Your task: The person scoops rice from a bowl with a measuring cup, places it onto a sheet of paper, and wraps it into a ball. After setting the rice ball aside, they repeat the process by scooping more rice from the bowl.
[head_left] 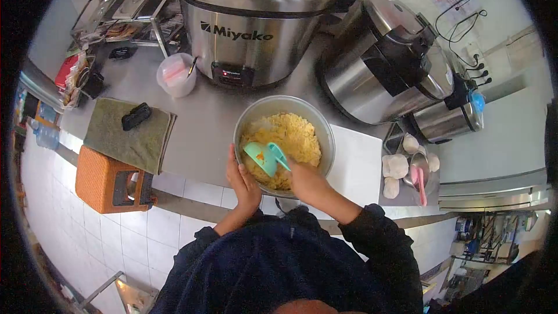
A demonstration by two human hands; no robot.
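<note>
A round metal pot (328, 139) of yellow rice (296, 134) stands at the front edge of the steel counter. My left hand (244, 183) holds the pot's left side, its fingers along the outer wall near the rim. My right hand (311, 183) is closed round the handle of a mint-green rice scoop (261, 160), reaching over the pot's near right rim. The scoop's bowl is tilted in the rice at the near left, with a few yellow bits stuck to it.
Behind the pot stand a big Miyako rice cooker (250, 40) and further steel cookers (366, 75). A clear tub (177, 75), a green cloth (122, 139) and an orange stool (104, 180) are leftward. Rightward are a white board (357, 163), wrapped white lumps (395, 166) and a pink-handled ladle (419, 180).
</note>
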